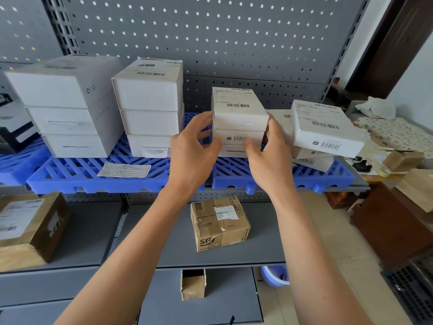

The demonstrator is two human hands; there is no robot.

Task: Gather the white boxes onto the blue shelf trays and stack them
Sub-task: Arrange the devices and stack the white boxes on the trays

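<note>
Blue slatted trays (pixel 77 174) line the shelf. On the left tray stand a big stack of three white boxes (pixel 68 106) and a narrower stack of three (pixel 150 106). On the right tray (pixel 328 179) a middle stack of white boxes (pixel 239 109) sits between my hands. My left hand (pixel 194 146) presses its left side, and my right hand (pixel 267 151) clasps its right side and front. A loose, crooked pile of flat white boxes (pixel 325 127) leans at the right.
A paper slip (pixel 124 170) lies on the left tray. The lower grey shelf carries a brown SF carton (pixel 220 224) and a larger brown carton (pixel 30 228). A small open carton (pixel 193 283) sits below. Cluttered furniture stands to the right.
</note>
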